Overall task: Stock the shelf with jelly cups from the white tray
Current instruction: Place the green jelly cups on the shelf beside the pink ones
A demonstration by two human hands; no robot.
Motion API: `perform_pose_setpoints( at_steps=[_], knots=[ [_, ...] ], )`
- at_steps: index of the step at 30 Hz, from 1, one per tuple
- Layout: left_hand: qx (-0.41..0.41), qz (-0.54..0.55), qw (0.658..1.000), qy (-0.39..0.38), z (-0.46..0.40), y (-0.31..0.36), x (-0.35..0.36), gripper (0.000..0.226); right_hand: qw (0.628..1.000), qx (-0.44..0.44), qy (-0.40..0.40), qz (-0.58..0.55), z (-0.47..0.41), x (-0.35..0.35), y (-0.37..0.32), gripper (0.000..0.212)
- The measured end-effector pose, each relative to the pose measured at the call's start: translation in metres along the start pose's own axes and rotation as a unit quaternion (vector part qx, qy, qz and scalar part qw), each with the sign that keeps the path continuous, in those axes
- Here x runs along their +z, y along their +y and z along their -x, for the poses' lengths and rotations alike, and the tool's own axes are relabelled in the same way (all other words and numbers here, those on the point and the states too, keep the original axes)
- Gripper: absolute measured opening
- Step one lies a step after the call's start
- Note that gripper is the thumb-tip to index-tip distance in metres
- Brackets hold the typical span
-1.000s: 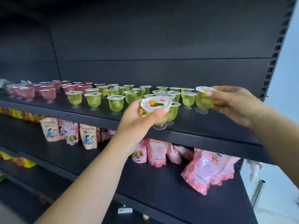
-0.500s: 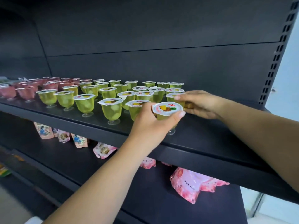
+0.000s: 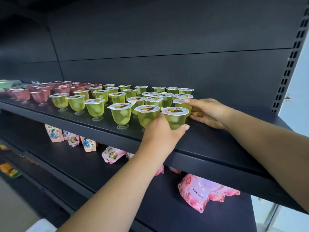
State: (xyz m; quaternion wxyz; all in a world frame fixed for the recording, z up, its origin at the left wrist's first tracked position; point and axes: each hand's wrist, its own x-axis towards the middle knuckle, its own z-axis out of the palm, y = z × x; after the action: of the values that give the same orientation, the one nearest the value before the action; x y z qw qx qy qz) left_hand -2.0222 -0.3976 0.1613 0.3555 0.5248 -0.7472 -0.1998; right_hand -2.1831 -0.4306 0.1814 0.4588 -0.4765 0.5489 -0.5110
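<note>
Cup axis: front jelly cup (image 3: pixel 175 117) upright, in left hand (image 3: pixel 163 131) curled round it.
Gap: right hand (image 3: pixel 208 113) at 2 o'clock grips rear cup (image 3: pixel 182 104).

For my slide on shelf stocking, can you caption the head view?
Left hand and right hand each set a green jelly cup at the row's end on the dark shelf.

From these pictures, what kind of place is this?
Most likely a shop aisle: a dark metal shelf carries rows of sealed green jelly cups, and pink snack pouches lie on the shelf below.
</note>
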Motion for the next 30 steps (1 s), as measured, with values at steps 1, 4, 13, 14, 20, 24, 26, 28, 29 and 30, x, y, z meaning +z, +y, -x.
perform_pose_setpoints(
  at_steps=[1, 4, 13, 14, 20, 24, 26, 28, 29, 30],
  knots=[
    [0.003, -0.016, 1.0, -0.006, 0.003, 0.0, -0.001, 0.054, 1.0, 0.001, 0.015, 0.003, 0.003, -0.001, 0.0, 0.019],
    [0.017, -0.049, 0.999, -0.016, 0.019, -0.005, -0.006, 0.051, 0.994, 0.001, 0.094, 0.058, 0.024, -0.004, -0.001, 0.038],
    [0.107, -0.124, 0.986, -0.011, 0.102, -0.087, -0.084, 0.036, 0.827, -0.116, 0.19, 0.516, 0.163, 0.07, 0.029, 0.044],
    [0.113, -0.137, 0.984, -0.014, 0.116, -0.103, -0.099, 0.033, 0.819, -0.131, 0.179, 0.529, 0.175, 0.096, 0.034, 0.044],
    [0.08, -0.195, 0.976, -0.048, 0.201, -0.203, -0.188, 0.036, 0.802, -0.148, 0.02, 0.578, 0.216, 0.251, 0.082, 0.044],
    [-0.025, -0.218, 0.975, -0.028, 0.255, -0.282, -0.236, 0.035, 0.796, -0.114, -0.063, 0.591, 0.23, 0.334, 0.122, 0.042],
    [-0.082, -0.229, 0.97, -0.018, 0.273, -0.313, -0.254, 0.037, 0.796, -0.1, -0.091, 0.59, 0.232, 0.367, 0.139, 0.044],
    [-0.149, -0.228, 0.962, -0.003, 0.288, -0.342, -0.272, 0.039, 0.8, -0.082, -0.117, 0.582, 0.231, 0.397, 0.153, 0.049],
    [-0.174, -0.228, 0.958, 0.005, 0.294, -0.357, -0.279, 0.042, 0.801, -0.075, -0.129, 0.579, 0.23, 0.411, 0.16, 0.05],
    [-0.192, -0.231, 0.954, 0.008, 0.299, -0.37, -0.285, 0.044, 0.801, -0.072, -0.14, 0.578, 0.227, 0.423, 0.166, 0.05]
  ],
)
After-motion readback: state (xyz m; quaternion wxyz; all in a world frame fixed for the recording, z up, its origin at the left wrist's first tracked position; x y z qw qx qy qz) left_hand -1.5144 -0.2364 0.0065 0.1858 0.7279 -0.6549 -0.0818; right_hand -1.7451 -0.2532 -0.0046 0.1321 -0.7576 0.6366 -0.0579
